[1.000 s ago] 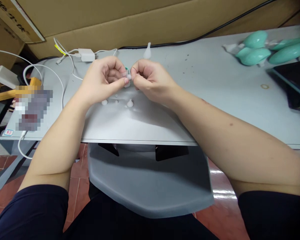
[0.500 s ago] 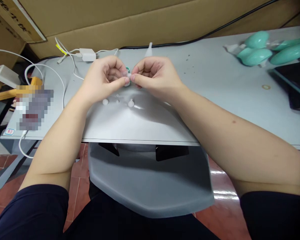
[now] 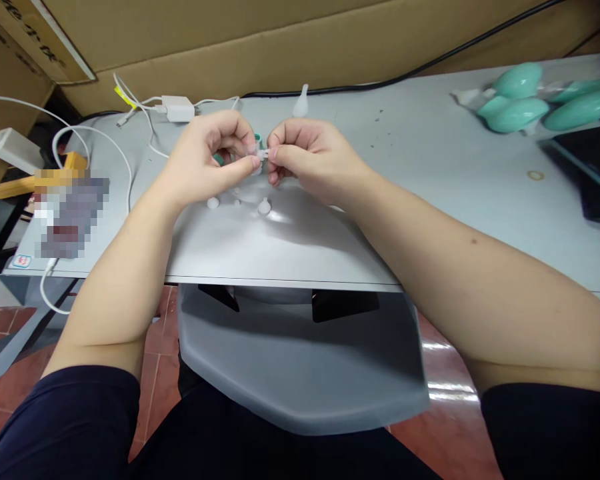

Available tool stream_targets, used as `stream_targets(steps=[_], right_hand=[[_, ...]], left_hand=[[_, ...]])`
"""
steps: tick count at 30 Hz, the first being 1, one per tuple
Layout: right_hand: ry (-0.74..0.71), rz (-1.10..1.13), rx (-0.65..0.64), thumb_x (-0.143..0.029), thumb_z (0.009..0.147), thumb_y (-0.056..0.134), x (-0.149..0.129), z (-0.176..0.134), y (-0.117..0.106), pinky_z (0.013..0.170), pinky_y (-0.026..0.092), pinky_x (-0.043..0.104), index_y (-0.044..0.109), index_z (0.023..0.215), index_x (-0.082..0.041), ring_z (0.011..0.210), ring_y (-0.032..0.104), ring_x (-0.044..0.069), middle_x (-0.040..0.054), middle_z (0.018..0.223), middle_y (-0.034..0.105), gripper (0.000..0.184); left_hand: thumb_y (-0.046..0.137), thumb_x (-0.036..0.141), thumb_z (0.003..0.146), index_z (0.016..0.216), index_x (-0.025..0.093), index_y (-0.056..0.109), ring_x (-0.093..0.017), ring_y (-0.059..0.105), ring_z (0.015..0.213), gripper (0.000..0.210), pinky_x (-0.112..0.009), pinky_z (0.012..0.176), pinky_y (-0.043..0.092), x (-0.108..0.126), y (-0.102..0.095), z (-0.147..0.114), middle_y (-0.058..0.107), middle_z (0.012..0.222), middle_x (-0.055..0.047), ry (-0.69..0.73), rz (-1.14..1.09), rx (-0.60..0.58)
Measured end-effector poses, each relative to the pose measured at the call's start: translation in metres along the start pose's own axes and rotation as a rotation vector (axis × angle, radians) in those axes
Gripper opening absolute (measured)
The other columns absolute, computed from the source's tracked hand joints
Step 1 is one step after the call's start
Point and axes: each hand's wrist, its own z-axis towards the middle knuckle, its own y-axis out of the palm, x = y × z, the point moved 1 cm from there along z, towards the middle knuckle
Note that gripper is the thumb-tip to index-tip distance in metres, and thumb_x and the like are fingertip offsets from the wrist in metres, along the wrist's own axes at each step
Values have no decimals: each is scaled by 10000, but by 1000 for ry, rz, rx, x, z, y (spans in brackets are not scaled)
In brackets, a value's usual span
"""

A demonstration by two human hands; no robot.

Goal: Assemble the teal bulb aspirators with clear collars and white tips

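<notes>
My left hand point(image 3: 225, 150) pinches a small translucent plastic piece point(image 3: 254, 155) between thumb and fingers. From the other side, my right hand point(image 3: 300, 150) grips a thin white tip that sticks out of this piece. A green ring-shaped part point(image 3: 258, 139) shows just behind the fingertips, and whether it belongs to the held piece I cannot tell. More green peeks out under my left fingers. On the table below lie a small white round piece point(image 3: 213, 202), a tiny white bit point(image 3: 237, 201) and a white funnel-shaped piece point(image 3: 264, 207). Beyond my right hand stands a translucent pointed nozzle point(image 3: 301, 103).
Several teal bulbs point(image 3: 517, 113) with clear ends lie at the back right, near a dark flat object point(image 3: 590, 167). A tan ring point(image 3: 535, 175) rests nearby. White chargers point(image 3: 177, 109) with cables and a blurred-out item point(image 3: 75, 217) occupy the left. Cardboard point(image 3: 240, 40) stands behind the table.
My right hand has shifted slightly right, away from my left, and the thin white tip now shows between them. My left hand has barely moved.
</notes>
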Motion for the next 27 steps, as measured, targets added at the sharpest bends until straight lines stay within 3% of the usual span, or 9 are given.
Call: stream_targets(steps=[5,8,10,14,21,27], right_hand=[[32,89,55,-217,884,829,-2,0,-2,643,535,321,622,790,-255,634,609,170,-13,756,655,230],[-18,-56,52,-204,866,815,-5,-2,-8,666,535,347,630,786,-268,667,613,193,-7,753,649,211],[-58,-255,38,-139,835,789,-7,-3,-11,668,506,363,655,765,-271,673,591,207,-8,712,622,201],[-75,-538,28,-19,760,748,-7,-3,-14,674,458,367,672,707,-253,720,600,219,-8,688,622,252],[-11,-639,-27,100,734,686,-4,-4,-15,668,460,356,694,750,-243,685,607,206,-28,703,662,343],[-26,-753,-128,108,765,757,4,-1,-18,749,480,382,775,742,-256,719,637,231,-26,716,688,365]], left_hand=[[950,629,878,866,272,699,-204,730,787,437,-419,725,615,-2,-5,2,797,874,-21,42,-58,18],[950,734,861,832,272,674,-170,678,739,539,-402,655,545,-5,-8,4,782,818,0,105,-77,75],[953,698,869,833,273,703,-204,712,822,495,-430,736,597,-6,-8,4,809,868,-10,99,7,71],[932,462,851,821,283,793,-292,772,930,229,-477,886,671,-6,-4,1,838,939,-57,40,147,2],[889,382,849,874,279,897,-311,799,842,106,-487,870,659,-12,-1,0,869,883,-61,42,233,-122],[902,352,855,906,323,926,-301,791,794,63,-500,884,689,-20,-1,2,885,885,-37,69,324,-165]])
